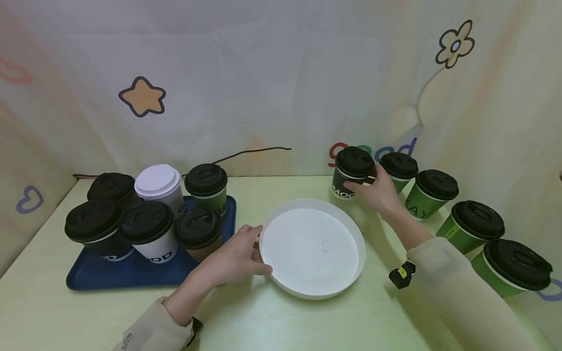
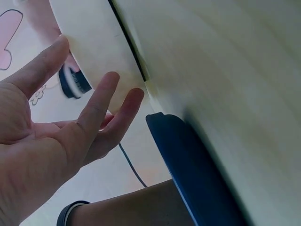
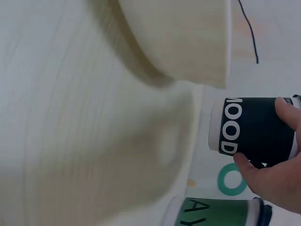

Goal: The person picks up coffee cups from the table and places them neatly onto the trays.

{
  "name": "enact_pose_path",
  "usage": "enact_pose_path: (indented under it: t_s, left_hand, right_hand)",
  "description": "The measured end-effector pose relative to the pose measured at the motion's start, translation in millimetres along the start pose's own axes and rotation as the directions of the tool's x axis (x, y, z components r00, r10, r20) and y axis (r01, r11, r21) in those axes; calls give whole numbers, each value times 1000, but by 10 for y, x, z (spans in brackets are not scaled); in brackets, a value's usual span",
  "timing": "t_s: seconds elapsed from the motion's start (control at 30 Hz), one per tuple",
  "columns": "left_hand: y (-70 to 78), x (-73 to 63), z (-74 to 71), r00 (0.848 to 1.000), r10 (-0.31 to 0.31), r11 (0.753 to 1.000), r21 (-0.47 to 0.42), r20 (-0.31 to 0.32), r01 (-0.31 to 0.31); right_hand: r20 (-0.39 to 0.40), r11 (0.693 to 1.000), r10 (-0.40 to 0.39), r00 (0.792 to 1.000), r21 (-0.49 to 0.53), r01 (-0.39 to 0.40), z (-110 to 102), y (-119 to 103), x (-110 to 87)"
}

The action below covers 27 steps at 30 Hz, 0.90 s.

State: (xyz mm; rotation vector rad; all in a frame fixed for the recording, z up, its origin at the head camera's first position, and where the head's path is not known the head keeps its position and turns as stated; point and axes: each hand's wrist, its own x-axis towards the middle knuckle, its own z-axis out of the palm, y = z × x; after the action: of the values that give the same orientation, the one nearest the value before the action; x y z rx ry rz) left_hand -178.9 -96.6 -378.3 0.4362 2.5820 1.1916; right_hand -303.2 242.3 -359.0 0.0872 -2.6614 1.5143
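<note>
My right hand [image 1: 378, 195] grips a black paper cup [image 1: 340, 184] with a black lid and white lettering, held upright. Beyond the far right rim of a round white dish [image 1: 313, 287], the cup's base shows above the table edge in the right wrist view, with thumb and fingers around its dark sleeve [image 3: 263, 127]. On the dish's left side rests my left hand [image 1: 234, 256]. Its spread fingers [image 2: 109, 84] touch the outer wall [image 2: 99, 47], and the thumb lies at the rim. The inside of the dish shows only its bare white bottom.
A blue tray [image 1: 131, 278] on the left bears several lidded cups in black, white, brown and green, including a white-lidded cup [image 1: 160, 187]. Several green cups with black lids, such as this green cup [image 1: 423, 200], line the right side. A printed curtain [image 1: 263, 87] hangs behind.
</note>
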Motion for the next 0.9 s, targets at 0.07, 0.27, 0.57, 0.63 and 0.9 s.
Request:
enact_pose_path:
  t_s: [0.07, 0.27, 0.57, 0.63, 0.9]
  left_hand:
    - [0, -2, -1, 1000, 5, 1000, 0, -1, -5]
    - [7, -3, -5, 1000, 8, 1000, 11, -1, -8]
    - [18, 7, -9, 1000, -4, 1000, 28, 8, 4]
    - [18, 7, -9, 1000, -4, 1000, 31, 8, 4]
    - [24, 9, -12, 1000, -8, 1000, 31, 4, 8]
  right_hand:
    - [7, 1000, -16, 1000, 15, 16, -25, -73, -51]
    - [64, 998, -64, 996, 15, 63, 2, -283, -205]
    - [232, 993, -105, 967, -35, 116, 292, -462, -401]
    - [267, 990, -112, 957, -48, 129, 373, -476, -440]
    - [365, 986, -118, 923, -68, 153, 637, -521, -548]
